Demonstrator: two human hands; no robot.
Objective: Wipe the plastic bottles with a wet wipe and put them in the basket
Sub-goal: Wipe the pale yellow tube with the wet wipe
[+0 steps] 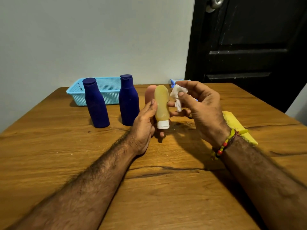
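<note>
My left hand (145, 125) grips a yellow tube bottle (161, 105) with its white cap pointing down, held above the table. My right hand (201, 105) pinches a crumpled white wet wipe (177, 97) just to the right of the bottle's upper end. A pink tube bottle (149, 95) stands right behind the yellow one. Two dark blue bottles stand upright on the table, one at the left (96, 103) and one beside my left hand (128, 100). A light blue mesh basket (108, 95) sits behind them by the wall; what lies inside it is hidden.
A yellow cloth (237, 127) lies on the wooden table (99, 146) under my right wrist. A blue wipe packet (174, 81) peeks out behind my right hand. A dark door (249, 47) stands at the back right, a pale wall at the back left.
</note>
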